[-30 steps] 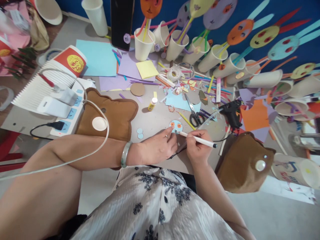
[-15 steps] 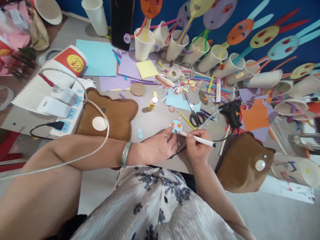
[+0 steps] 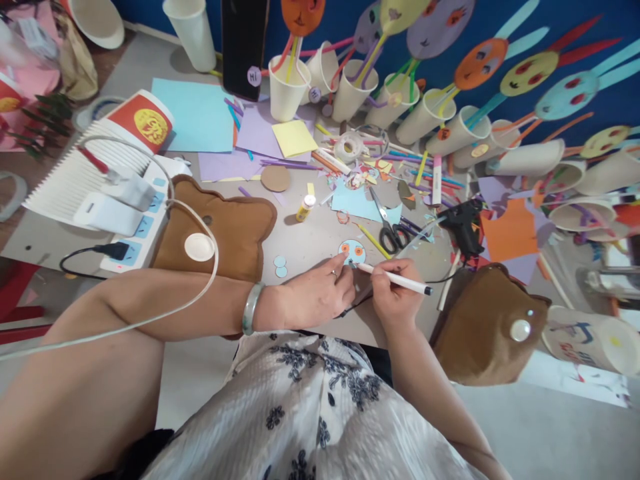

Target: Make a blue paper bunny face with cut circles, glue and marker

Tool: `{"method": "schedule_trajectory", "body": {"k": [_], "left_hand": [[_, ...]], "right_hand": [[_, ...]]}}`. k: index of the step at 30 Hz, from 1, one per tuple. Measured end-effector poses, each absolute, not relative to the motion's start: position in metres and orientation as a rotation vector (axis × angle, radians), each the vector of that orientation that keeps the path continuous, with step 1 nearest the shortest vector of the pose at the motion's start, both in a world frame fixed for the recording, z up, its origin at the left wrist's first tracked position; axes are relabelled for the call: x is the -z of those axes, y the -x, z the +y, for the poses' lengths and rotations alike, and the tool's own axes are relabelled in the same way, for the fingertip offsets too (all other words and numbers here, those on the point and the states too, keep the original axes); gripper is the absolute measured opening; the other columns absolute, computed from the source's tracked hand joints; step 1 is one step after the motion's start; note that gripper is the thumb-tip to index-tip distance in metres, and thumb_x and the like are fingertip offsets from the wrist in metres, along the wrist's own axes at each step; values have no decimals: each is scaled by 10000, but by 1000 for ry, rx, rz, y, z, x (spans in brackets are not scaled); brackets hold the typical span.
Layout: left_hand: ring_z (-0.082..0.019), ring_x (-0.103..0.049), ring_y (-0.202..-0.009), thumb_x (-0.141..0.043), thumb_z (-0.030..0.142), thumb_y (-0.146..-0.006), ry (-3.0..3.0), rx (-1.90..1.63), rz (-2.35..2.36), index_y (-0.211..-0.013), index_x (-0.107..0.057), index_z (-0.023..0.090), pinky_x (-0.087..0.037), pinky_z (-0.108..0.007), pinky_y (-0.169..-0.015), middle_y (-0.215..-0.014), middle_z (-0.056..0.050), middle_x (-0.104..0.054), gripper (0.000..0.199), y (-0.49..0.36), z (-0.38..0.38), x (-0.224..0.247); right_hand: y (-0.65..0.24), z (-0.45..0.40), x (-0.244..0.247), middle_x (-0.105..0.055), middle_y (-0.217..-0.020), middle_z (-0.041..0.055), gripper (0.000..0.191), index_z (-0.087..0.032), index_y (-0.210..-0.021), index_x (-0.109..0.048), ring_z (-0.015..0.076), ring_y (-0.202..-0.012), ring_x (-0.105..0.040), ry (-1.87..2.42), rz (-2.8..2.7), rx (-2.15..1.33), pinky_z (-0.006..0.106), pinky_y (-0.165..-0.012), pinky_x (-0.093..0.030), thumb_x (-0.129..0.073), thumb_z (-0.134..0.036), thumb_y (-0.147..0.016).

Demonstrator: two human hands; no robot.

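A small round light-blue paper face (image 3: 357,249) with orange eyes lies on the table in front of me. My left hand (image 3: 320,293) lies beside it, its fingertips pressing the paper's lower left edge, fingers apart and slightly bent. In my right hand (image 3: 399,297) is a white marker pen (image 3: 400,281) with a black end, pinched between thumb and fingers. The pen's tip touches the lower part of the paper face, by a small dark mark. Two small blue paper discs (image 3: 281,267) lie to the left of my left hand.
Scissors (image 3: 393,233), a glue stick (image 3: 305,208) and a black glue gun (image 3: 463,227) lie beyond my hands. Paper cups (image 3: 289,90) with paper faces line the back. A power strip (image 3: 135,250) with cables sits left, a brown cushion (image 3: 487,327) right.
The pen tip has shifted very slightly on the paper face. Both hands keep nearly the same place and hold.
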State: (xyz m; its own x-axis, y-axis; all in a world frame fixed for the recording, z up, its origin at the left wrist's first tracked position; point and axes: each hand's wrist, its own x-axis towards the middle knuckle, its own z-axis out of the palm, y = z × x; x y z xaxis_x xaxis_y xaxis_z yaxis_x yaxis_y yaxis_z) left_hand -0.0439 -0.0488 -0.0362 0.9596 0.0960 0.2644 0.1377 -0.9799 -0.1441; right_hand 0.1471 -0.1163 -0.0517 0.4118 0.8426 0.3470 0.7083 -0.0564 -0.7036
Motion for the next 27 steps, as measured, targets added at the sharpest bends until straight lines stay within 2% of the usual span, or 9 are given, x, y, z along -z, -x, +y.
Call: {"method": "schedule_trajectory", "body": {"k": [6,13,19,27], "left_hand": [[-262,-696,-1131,-502,113,-974,2957,410,-191,-1221,-711,110,-358,-539,-1222,-1182,-143,-748,324,43,-50,37],[-272,-702,-1121,-451,115,-994,2969,392,-179,-1213,-706,88,-341,-544,-1226,-1190,-159,-742,337,44,-49,35],[-271,-699,-1131,-377,102,-1008,2960,374,-188,-1180,-722,122,-360,-531,-1221,-1160,-132,-750,386,45,-49,32],[-279,-696,-1117,-419,113,-994,2954,410,-195,-1179,-737,136,-377,-532,-1209,-1144,-126,-752,369,44,-49,33]], "right_hand": [[-146,-116,50,-633,-641,12,140,-242,-751,-616,185,-565,-577,1797,-1342,-177,333,-537,-488,-630,-345,-845],[-145,-116,49,-628,-645,0,120,-224,-765,-614,169,-556,-573,1757,-1377,-168,318,-536,-477,-630,-304,-854],[-146,-116,50,-618,-649,0,116,-224,-763,-609,170,-566,-564,1757,-1382,-171,321,-543,-470,-629,-290,-857],[-147,-117,52,-623,-662,-5,123,-220,-776,-615,169,-579,-567,1745,-1370,-172,316,-555,-469,-639,-297,-870]]}}
